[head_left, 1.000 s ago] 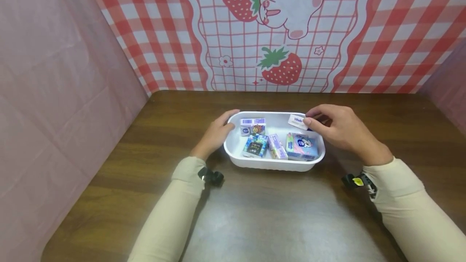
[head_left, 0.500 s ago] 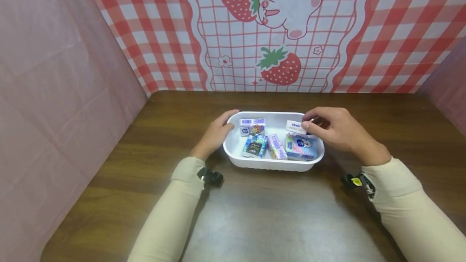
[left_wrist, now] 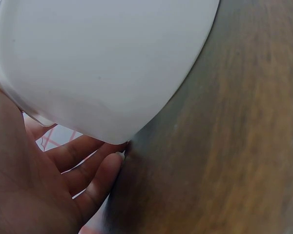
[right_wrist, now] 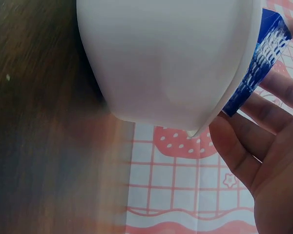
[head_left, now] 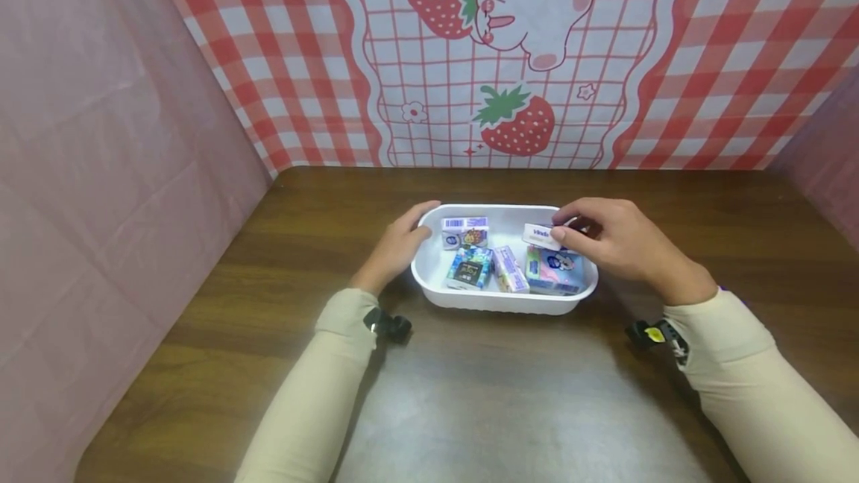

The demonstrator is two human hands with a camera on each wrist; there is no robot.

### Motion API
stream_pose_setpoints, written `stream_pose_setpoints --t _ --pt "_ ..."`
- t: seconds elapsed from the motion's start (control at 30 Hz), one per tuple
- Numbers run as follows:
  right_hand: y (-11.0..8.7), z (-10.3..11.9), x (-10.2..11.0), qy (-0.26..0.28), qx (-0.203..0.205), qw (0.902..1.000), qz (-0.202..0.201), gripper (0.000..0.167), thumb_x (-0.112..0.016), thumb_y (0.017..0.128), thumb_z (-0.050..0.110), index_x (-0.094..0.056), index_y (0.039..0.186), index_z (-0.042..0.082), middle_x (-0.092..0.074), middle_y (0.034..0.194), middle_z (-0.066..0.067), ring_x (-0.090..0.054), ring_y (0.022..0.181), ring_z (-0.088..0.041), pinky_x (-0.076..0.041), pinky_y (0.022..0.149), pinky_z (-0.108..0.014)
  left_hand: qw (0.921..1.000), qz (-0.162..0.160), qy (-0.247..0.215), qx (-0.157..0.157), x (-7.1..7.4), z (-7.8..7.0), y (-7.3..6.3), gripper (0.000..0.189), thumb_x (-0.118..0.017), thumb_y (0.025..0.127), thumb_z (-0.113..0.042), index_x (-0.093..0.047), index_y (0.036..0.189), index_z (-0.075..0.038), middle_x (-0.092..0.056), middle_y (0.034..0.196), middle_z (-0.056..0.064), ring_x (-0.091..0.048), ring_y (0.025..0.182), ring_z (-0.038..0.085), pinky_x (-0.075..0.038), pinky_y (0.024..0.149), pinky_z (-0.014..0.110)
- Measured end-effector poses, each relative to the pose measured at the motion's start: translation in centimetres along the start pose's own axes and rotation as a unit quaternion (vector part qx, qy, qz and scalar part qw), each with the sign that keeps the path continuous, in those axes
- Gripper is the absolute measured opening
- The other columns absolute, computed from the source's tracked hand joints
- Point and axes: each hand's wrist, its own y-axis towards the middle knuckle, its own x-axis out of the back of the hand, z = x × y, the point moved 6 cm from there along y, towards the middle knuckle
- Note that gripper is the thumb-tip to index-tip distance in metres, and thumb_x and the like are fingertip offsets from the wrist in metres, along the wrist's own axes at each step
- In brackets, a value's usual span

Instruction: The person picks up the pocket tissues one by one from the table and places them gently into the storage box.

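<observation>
A white oval plastic tub (head_left: 499, 303) sits on the wooden table. My left hand (head_left: 394, 246) grips its left end, thumb at the rim and fingers along the outer wall in the left wrist view. Inside the tub's right end, my right hand (head_left: 614, 235) pinches a small pocket tissue pack (head_left: 538, 235), white with "Vinda" lettering on the edge that shows. Its blue printed side (right_wrist: 266, 58) rises past the rim in the right wrist view. Just below it lies a blue and pink tissue pack (head_left: 553, 274), partly overlapped by the held one.
Also in the tub are a blue-green pack with a black label (head_left: 470, 268), a slanting purple and white pack (head_left: 511, 270) and another purple pack (head_left: 464, 232) at the back left. A red-and-white checked cloth (head_left: 302, 58) hangs behind the table (head_left: 510, 393).
My right hand has carried the tissue pack slightly left and down into the tub, over the blue and pink pack. The left hand has stayed at the tub's left end.
</observation>
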Motion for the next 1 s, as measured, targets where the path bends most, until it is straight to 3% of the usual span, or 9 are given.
stream_pose_setpoints --t 0.33,0.67,1.0 --pt "0.13 0.27 -0.14 0.001 0.002 0.9999 0.011 0.041 -0.073 0.089 0.040 -0.070 0.120 0.014 -0.069 0.113 0.002 -0.061 0.092 -0.015 -0.057 0.077 -0.041 1.0000 -0.001 0.007 0.000 0.05 -0.08 0.02 0.047 -0.052 0.100 -0.017 -0.052 0.146 -0.028 -0.054 0.145 0.006 -0.059 0.117 0.025 -0.053 0.089 0.041" --pt "0.27 0.46 -0.39 0.007 0.021 0.9996 0.016 0.035 -0.077 0.086 0.033 -0.070 0.118 0.018 -0.068 0.111 0.004 -0.058 0.093 -0.013 -0.054 0.076 -0.043 1.0000 0.000 0.005 -0.001 -0.06 -0.01 0.06 0.047 -0.052 0.100 -0.018 -0.052 0.146 -0.029 -0.055 0.144 0.006 -0.061 0.112 0.024 -0.054 0.085 0.040" --pt "0.36 0.63 -0.68 0.015 0.040 0.9987 0.028 0.038 -0.078 0.085 0.032 -0.069 0.120 0.019 -0.068 0.114 0.004 -0.059 0.100 -0.014 -0.053 0.085 -0.047 1.0000 0.001 0.003 -0.003 -0.06 -0.10 0.05 0.047 -0.051 0.100 -0.018 -0.052 0.146 -0.027 -0.055 0.144 0.007 -0.062 0.111 0.024 -0.055 0.085 0.039"
